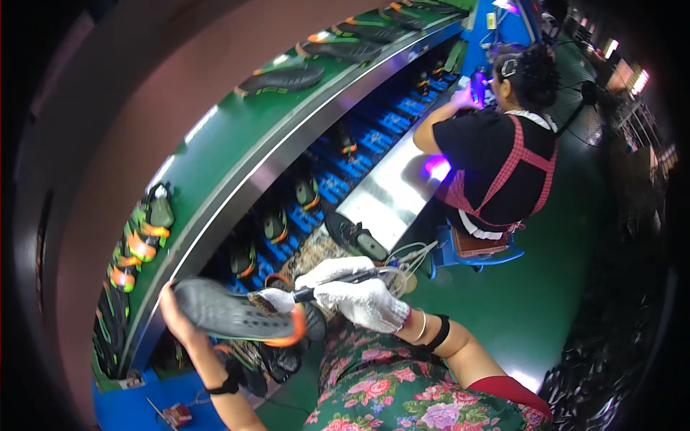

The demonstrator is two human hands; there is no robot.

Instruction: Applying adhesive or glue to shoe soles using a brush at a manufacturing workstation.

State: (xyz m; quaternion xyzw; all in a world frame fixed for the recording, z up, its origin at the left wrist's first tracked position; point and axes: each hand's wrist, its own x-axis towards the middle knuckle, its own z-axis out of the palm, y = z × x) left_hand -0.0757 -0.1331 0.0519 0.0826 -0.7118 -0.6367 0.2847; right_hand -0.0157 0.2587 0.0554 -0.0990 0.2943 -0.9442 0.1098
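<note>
Nearest my camera, a floral garment point(402, 391) fills the lower edge. Just beyond it, the bare left hand point(178, 327) grips the left end of a dark grey shoe sole point(230, 310), fingers curled around the rim; the gloved right hand point(363, 300) has its fingers wrapped around a brush-like tool point(305, 294), the pale head over the sole's right half. Whether it touches, I cannot tell. I judge the sole light and flexible, probably rubbery and hardly fragile, though any wet coating would make its face slippery. I would take it by the left end and side edges, with support near the orange right end. Farther off, a green counter point(212, 161) carries more soles point(284, 79); at far right sits a co-worker point(471, 144).
</note>
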